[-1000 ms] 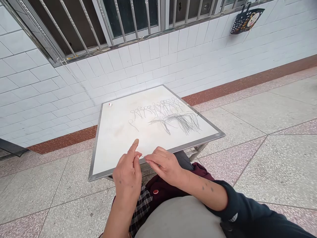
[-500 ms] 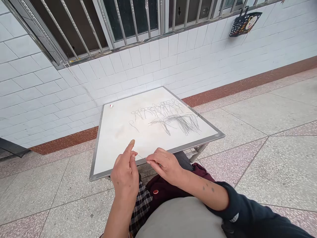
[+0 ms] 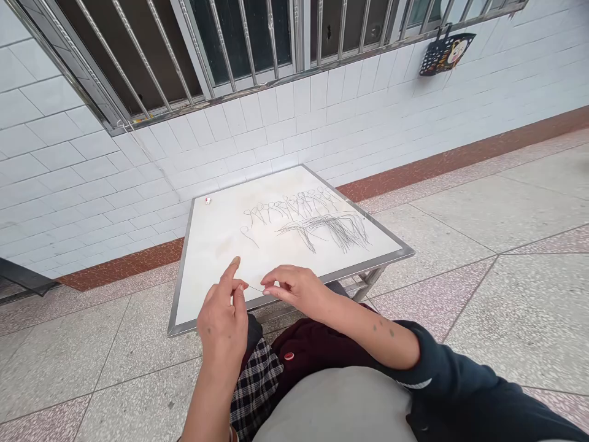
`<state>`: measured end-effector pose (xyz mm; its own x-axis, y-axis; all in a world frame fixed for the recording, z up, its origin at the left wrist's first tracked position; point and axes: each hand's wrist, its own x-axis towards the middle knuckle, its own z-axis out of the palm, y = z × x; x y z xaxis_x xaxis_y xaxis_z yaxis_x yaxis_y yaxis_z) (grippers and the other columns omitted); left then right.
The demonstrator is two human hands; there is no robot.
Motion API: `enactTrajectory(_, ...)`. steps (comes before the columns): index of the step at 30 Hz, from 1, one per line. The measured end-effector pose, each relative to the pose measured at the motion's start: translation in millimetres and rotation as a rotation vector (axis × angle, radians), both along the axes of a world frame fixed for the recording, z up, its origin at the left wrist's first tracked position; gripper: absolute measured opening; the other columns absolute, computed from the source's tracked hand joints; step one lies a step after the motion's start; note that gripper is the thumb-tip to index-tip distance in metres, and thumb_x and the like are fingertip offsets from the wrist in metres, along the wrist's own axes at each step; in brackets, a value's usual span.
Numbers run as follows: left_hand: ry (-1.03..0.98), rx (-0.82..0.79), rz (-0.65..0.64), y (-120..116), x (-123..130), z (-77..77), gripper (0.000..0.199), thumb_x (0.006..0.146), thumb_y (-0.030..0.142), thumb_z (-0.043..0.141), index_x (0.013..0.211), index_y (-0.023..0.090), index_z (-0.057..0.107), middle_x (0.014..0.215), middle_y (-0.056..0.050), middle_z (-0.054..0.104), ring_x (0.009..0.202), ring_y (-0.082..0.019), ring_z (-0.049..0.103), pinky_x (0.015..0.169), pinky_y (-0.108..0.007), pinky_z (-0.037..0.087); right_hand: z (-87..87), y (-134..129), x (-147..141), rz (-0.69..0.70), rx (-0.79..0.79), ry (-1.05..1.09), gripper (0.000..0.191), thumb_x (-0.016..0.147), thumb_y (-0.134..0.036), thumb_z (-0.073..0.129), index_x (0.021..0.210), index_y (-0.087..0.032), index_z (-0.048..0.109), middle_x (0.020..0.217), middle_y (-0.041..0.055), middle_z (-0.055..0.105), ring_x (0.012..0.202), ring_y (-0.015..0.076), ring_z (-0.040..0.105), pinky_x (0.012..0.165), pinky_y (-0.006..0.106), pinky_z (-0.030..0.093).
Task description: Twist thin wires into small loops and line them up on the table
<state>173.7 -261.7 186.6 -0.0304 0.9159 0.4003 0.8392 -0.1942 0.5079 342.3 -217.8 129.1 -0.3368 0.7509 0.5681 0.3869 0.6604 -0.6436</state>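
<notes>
A short, thin dark wire (image 3: 254, 287) spans the gap between my hands above the table's near edge. My left hand (image 3: 223, 316) pinches its left end between thumb and a bent finger, while the index finger points away. The other end sits in the fingertips of my right hand (image 3: 299, 288). Beyond them on the white tabletop (image 3: 209, 258) lies a loose pile of thin dark wires (image 3: 338, 227). Behind that pile runs a row of wires with looped ends (image 3: 289, 205). One single looped wire (image 3: 249, 236) lies apart, nearer my left hand.
The table has a metal rim (image 3: 294, 296) and stands near a white tiled wall (image 3: 276, 138). A small white and red object (image 3: 208, 201) sits at its far left corner. A dark patterned bag (image 3: 445, 54) hangs from the window bars (image 3: 248, 43).
Both hands have shifted slightly left, still with the wire between them. My right hand's fingers are raised and spread a little more from the thumb. The view has tilted slightly.
</notes>
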Motion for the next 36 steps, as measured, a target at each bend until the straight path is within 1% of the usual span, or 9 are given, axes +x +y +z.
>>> enactTrajectory(4, -0.055, 0.016, 0.029, -2.2, -1.5, -2.9, 0.043, 0.089, 0.024, 0.042, 0.132, 0.029, 0.049, 0.092, 0.0, 0.07, 0.085, -0.017, 0.065, 0.074, -0.031, 0.046, -8.9, -1.2, -12.3, -0.043, 0.095, -0.047, 0.007, 0.087, -0.021, 0.061, 0.092, -0.02, 0.065, 0.079, 0.0019, 0.067, 0.074, 0.0133, 0.062, 0.067, 0.024, 0.048)
enactTrajectory(8, -0.087, 0.024, 0.061, -2.1, -4.3, -5.0, 0.044, 0.088, 0.024, 0.043, 0.132, 0.029, 0.049, 0.091, 0.0, 0.07, 0.083, -0.017, 0.066, 0.073, -0.031, 0.046, -15.3, -6.6, -17.2, -0.066, 0.191, -0.076, 0.006, 0.087, -0.018, 0.058, 0.09, -0.02, 0.063, 0.078, 0.0027, 0.065, 0.075, 0.0147, 0.06, 0.066, 0.025, 0.048)
enactTrajectory(15, -0.103, 0.026, 0.049, 0.7, -6.0, -9.1, 0.042, 0.089, 0.024, 0.042, 0.13, 0.029, 0.05, 0.092, 0.0, 0.07, 0.085, -0.017, 0.065, 0.074, -0.03, 0.045, -18.1, -9.8, -18.6, -0.091, 0.241, -0.127, 0.012, 0.089, -0.014, 0.052, 0.084, -0.02, 0.061, 0.074, 0.0026, 0.061, 0.073, 0.0151, 0.055, 0.065, 0.025, 0.045)
enactTrajectory(19, -0.107, -0.01, 0.049, 3.0, -6.3, -12.6, 0.043, 0.089, 0.025, 0.042, 0.131, 0.031, 0.049, 0.091, 0.001, 0.069, 0.087, -0.017, 0.064, 0.075, -0.031, 0.044, -20.0, -8.6, -20.0, -0.071, 0.177, -0.125, 0.006, 0.088, -0.016, 0.055, 0.087, -0.019, 0.06, 0.077, 0.0023, 0.061, 0.074, 0.0149, 0.056, 0.064, 0.024, 0.045)
enactTrajectory(23, -0.148, -0.071, -0.026, 6.7, -2.9, -19.4, 0.043, 0.089, 0.024, 0.04, 0.131, 0.031, 0.048, 0.087, 0.002, 0.069, 0.081, -0.016, 0.065, 0.075, -0.031, 0.045, -23.3, -5.5, -21.9, -0.054, 0.137, -0.104, 0.008, 0.091, -0.021, 0.054, 0.094, -0.019, 0.06, 0.08, 0.0024, 0.063, 0.073, 0.0146, 0.057, 0.065, 0.024, 0.045)
enactTrajectory(25, -0.154, -0.116, -0.06, 8.7, -0.5, -23.8, 0.043, 0.09, 0.025, 0.039, 0.132, 0.031, 0.046, 0.089, 0.002, 0.069, 0.08, -0.016, 0.064, 0.074, -0.031, 0.045, -25.8, -3.8, -22.2, -0.047, 0.11, -0.075, 0.008, 0.091, -0.021, 0.052, 0.095, -0.02, 0.06, 0.08, 0.0022, 0.063, 0.074, 0.0141, 0.057, 0.067, 0.024, 0.045)
enactTrajectory(27, -0.138, -0.146, -0.083, 10.4, 1.3, -27.9, 0.044, 0.09, 0.027, 0.038, 0.134, 0.031, 0.044, 0.091, 0.002, 0.069, 0.078, -0.016, 0.064, 0.072, -0.031, 0.045, -28.3, -2.3, -21.6, -0.04, 0.071, -0.049, 0.007, 0.09, -0.017, 0.052, 0.091, -0.02, 0.059, 0.079, 0.0011, 0.062, 0.072, 0.0129, 0.057, 0.066, 0.023, 0.045)
enactTrajectory(31, -0.094, -0.157, -0.111, 13.5, 0.8, -32.3, 0.046, 0.09, 0.027, 0.037, 0.137, 0.029, 0.041, 0.093, 0.0, 0.068, 0.079, -0.017, 0.063, 0.071, -0.031, 0.045, -32.2, 0.8, -17.3, -0.068, -0.034, -0.023, 0.01, 0.083, -0.01, 0.052, 0.082, -0.019, 0.056, 0.07, -0.0025, 0.055, 0.061, 0.0099, 0.05, 0.057, 0.02, 0.039)
enactTrajectory(36, -0.106, -0.159, -0.073, 20.6, -11.3, -37.2, 0.046, 0.09, 0.028, 0.036, 0.136, 0.03, 0.042, 0.09, 0.0, 0.067, 0.08, -0.017, 0.063, 0.071, -0.03, 0.045, -36.4, 11.6, -7.2, -0.15, -0.093, 0.012, 0.012, 0.079, -0.008, 0.049, 0.079, -0.019, 0.054, 0.07, -0.0024, 0.054, 0.06, 0.0097, 0.048, 0.057, 0.02, 0.037)
